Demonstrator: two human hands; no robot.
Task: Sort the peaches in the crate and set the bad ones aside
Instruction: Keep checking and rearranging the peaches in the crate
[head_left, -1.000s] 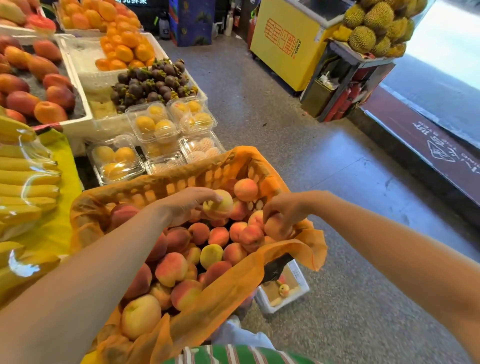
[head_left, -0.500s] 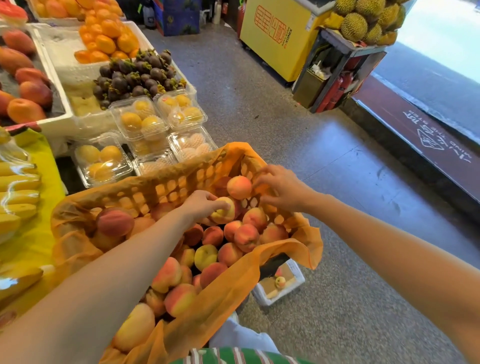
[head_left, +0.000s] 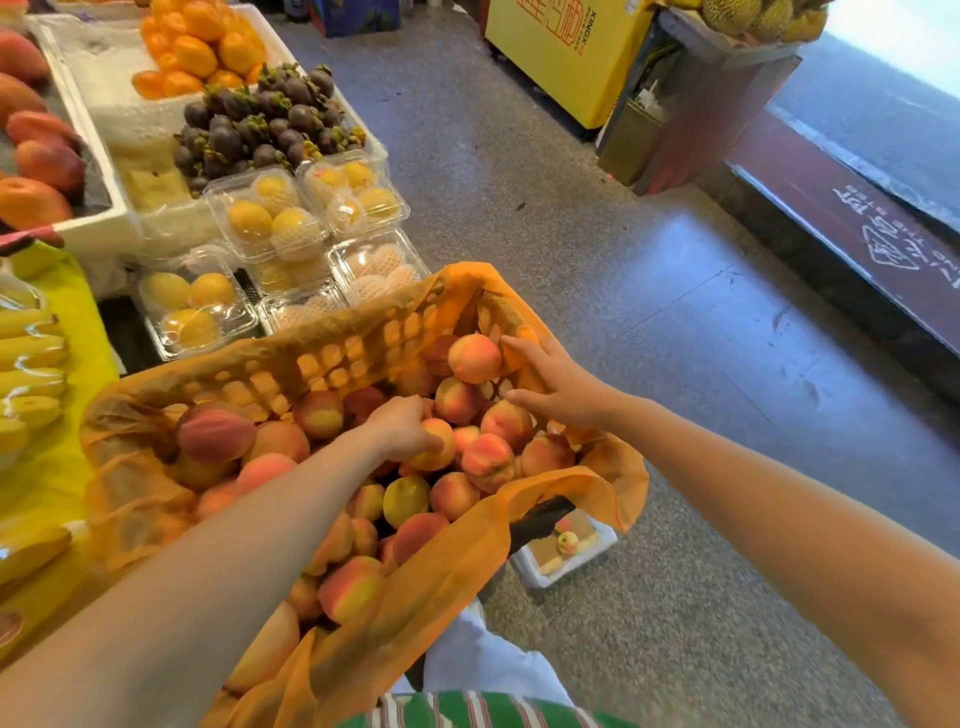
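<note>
An orange-lined crate (head_left: 332, 358) in front of me is heaped with several pink-yellow peaches. My left hand (head_left: 402, 428) lies palm down in the middle of the heap, fingers curled around a yellow-pink peach (head_left: 436, 447). My right hand (head_left: 558, 387) hovers at the crate's far right corner with fingers spread, holding nothing; its fingertips are next to a peach (head_left: 474, 358) perched on top of the pile. On the floor below the crate a small white box (head_left: 597, 551) holds one small peach (head_left: 567, 543).
Clear punnets of yellow fruit (head_left: 270, 218) sit just beyond the crate, with mangosteens (head_left: 260, 124), oranges (head_left: 197, 47) and mangoes (head_left: 36, 156) behind. Bananas (head_left: 31, 364) lie at left. Grey floor stretches right toward a yellow freezer (head_left: 561, 57) and a dark mat (head_left: 857, 239).
My left hand has lowered its peach into the heap. My right hand has opened wider beside the top peach. The camera has shifted slightly.
</note>
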